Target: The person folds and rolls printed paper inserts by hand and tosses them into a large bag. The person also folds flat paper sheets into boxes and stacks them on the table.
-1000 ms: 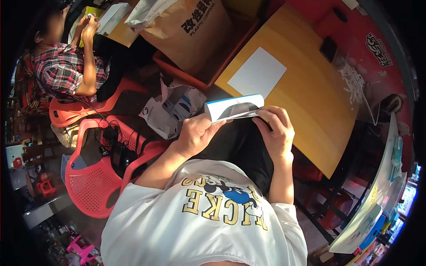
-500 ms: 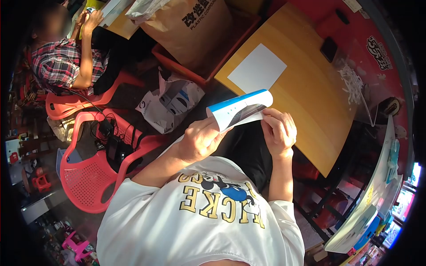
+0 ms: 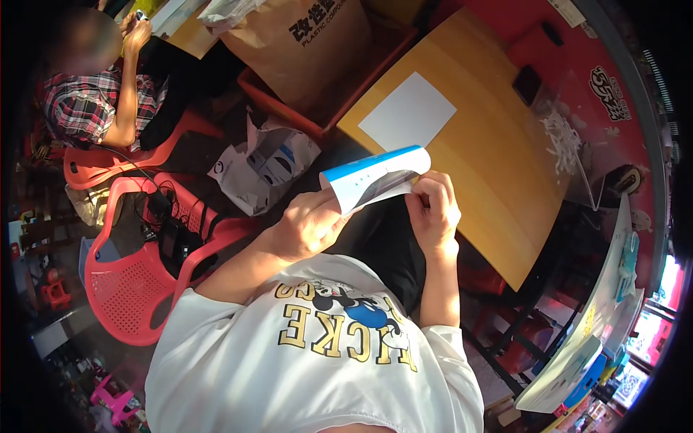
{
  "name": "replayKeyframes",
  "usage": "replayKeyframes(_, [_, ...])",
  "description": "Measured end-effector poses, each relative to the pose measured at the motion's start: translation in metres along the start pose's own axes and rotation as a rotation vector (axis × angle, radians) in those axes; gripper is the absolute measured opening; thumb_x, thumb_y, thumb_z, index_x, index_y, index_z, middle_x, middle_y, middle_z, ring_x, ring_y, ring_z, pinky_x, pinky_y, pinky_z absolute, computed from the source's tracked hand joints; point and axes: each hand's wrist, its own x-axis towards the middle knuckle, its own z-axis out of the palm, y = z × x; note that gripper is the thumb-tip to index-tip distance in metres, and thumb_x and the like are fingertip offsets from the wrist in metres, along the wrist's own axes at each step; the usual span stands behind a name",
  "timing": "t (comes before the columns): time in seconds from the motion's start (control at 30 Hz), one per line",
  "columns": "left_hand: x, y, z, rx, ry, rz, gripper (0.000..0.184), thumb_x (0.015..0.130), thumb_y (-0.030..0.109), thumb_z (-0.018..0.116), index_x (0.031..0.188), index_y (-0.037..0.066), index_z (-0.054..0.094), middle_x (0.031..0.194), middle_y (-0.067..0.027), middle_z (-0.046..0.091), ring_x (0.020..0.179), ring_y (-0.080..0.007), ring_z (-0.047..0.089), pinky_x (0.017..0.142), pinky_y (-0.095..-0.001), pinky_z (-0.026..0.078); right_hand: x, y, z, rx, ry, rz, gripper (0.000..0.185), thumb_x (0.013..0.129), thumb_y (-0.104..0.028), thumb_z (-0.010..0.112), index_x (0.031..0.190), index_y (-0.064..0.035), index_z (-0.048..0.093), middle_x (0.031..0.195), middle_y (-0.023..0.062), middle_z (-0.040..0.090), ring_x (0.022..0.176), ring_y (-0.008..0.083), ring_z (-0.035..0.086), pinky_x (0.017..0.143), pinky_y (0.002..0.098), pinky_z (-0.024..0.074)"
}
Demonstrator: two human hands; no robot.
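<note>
Co-worker: While seated on a red chair [image 3: 97,164] at the upper left, a person in a plaid shirt [image 3: 83,105] has both raised hands [image 3: 135,30] close together around a small object, too small to identify.
Armchair: Nearer than that person stands a red plastic armchair [image 3: 126,292] with a perforated seat; dark cables and a black device [image 3: 173,249] lie on it.
Printed bag: A crumpled white bag [image 3: 263,169] with dark and blue printing lies right of the armchair.
Sack: Above the bag, a brown paper sack [image 3: 303,65] marked "PLASTIC COMPOUND" stands in a red crate [image 3: 278,105].
Left hand: The left hand [image 3: 309,222] is closed, fingers bent, gripping the left end of the printed sheet.
Printed sheet: Blue and white with a dark printed area, the printed sheet [image 3: 372,173] is held above the lap, bowed into an open curl between the two hands.
Right hand: Nearly closed, the right hand [image 3: 434,211] pinches the sheet's lower right corner between thumb and fingers.
Table: A yellow-brown wooden table [image 3: 498,173] bears a flat white sheet [image 3: 408,114] near its left edge and a black phone [image 3: 527,85] toward its far right side.
Strips: Thin white strips [image 3: 561,144] lie bunched beside the table's right edge.
</note>
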Motion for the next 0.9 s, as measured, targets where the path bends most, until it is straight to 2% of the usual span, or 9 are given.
replayKeyframes(0.1, [0.001,-0.003,0.001,0.001,-0.011,0.03,0.024,0.072,0.0,0.074,0.093,-0.002,0.061,0.077,-0.0139,0.066,0.063,-0.027,0.064,0.057,-0.0322,0.051,-0.003,0.002,-0.004,0.013,-0.07,0.129,0.029,0.067,0.013,0.069,0.082,-0.005,0.053,0.069,0.005,0.049,0.061,0.0142,0.049,0.053,0.0236,0.0418])
replayKeyframes(0.23, [0.003,-0.014,-0.006,-0.047,-0.053,0.046,0.024,0.073,-0.002,0.071,0.095,-0.003,0.062,0.079,-0.0145,0.066,0.064,-0.0273,0.064,0.057,-0.0329,0.052,-0.001,0.008,-0.021,0.764,0.019,0.624,0.02,0.078,-0.001,0.072,0.093,-0.0009,0.059,0.085,-0.0003,0.056,0.074,0.0068,0.052,0.07,0.0195,0.0439])
replayKeyframes(0.33, [0.009,-0.02,-0.013,-0.096,-0.099,0.086,0.022,0.075,-0.003,0.067,0.096,-0.004,0.062,0.082,-0.0154,0.066,0.066,-0.0275,0.065,0.058,-0.0336,0.053,0.011,0.013,-0.031,0.643,-0.145,0.701,0.008,0.085,-0.005,0.066,0.089,0.0012,0.064,0.083,-0.0001,0.06,0.075,0.005,0.054,0.07,0.0177,0.0437])
replayKeyframes(0.4, [0.013,-0.025,-0.013,-0.163,-0.089,0.192,0.023,0.072,-0.008,0.061,0.095,-0.005,0.06,0.076,-0.0149,0.061,0.058,-0.0267,0.06,0.049,-0.033,0.049,0.014,0.016,-0.032,0.646,-0.185,0.717,0.01,0.084,-0.007,0.067,0.089,0.0006,0.065,0.079,0.0,0.061,0.073,0.0047,0.055,0.069,0.0172,0.0441])
replayKeyframes(0.47, [0.014,-0.029,-0.014,-0.2,-0.108,0.198,0.025,0.071,-0.008,0.061,0.095,-0.004,0.06,0.075,-0.0141,0.061,0.057,-0.026,0.06,0.048,-0.0324,0.049,0.014,0.021,-0.033,0.62,-0.42,0.709,0.011,0.083,-0.008,0.068,0.09,-0.0003,0.065,0.075,-0.0007,0.061,0.071,0.0053,0.054,0.065,0.0175,0.0432])
replayKeyframes(0.53, [0.016,-0.029,-0.017,-0.167,-0.13,0.241,0.028,0.069,-0.009,0.061,0.096,-0.004,0.06,0.074,-0.0132,0.06,0.057,-0.0254,0.059,0.048,-0.0313,0.049,0.016,0.017,-0.031,0.699,-0.372,0.739,0.011,0.081,-0.009,0.07,0.088,-0.0015,0.066,0.07,-0.0004,0.06,0.064,0.0061,0.052,0.058,0.0195,0.0404])
replayKeyframes(0.6, [0.014,-0.031,-0.017,-0.187,-0.156,0.235,0.029,0.068,-0.009,0.061,0.097,-0.004,0.06,0.075,-0.0131,0.06,0.057,-0.0251,0.059,0.047,-0.0308,0.049,0.016,0.022,-0.034,0.415,-0.501,0.566,0.012,0.078,-0.012,0.072,0.084,-0.003,0.067,0.066,0.0004,0.058,0.059,0.0072,0.048,0.053,0.0229,0.0377])
replayKeyframes(0.77, [0.012,-0.033,-0.016,-0.218,-0.174,0.246,0.032,0.067,-0.01,0.06,0.099,-0.005,0.06,0.078,-0.0136,0.06,0.057,-0.0246,0.059,0.046,-0.0298,0.049,0.018,0.013,-0.032,0.329,-0.529,0.591,0.016,0.077,-0.016,0.073,0.081,-0.0025,0.066,0.063,0.0028,0.055,0.056,0.0098,0.047,0.052,0.0257,0.0382])
replayKeyframes(0.9, [0.008,-0.033,-0.017,-0.173,-0.241,0.224,0.033,0.069,-0.009,0.065,0.102,-0.006,0.06,0.084,-0.0157,0.066,0.063,-0.027,0.064,0.055,-0.0328,0.053,0.016,0.013,-0.029,0.252,-0.543,0.576,0.015,0.077,-0.014,0.07,0.081,-0.0009,0.064,0.063,0.0045,0.055,0.056,0.0125,0.048,0.053,0.0264,0.0392])
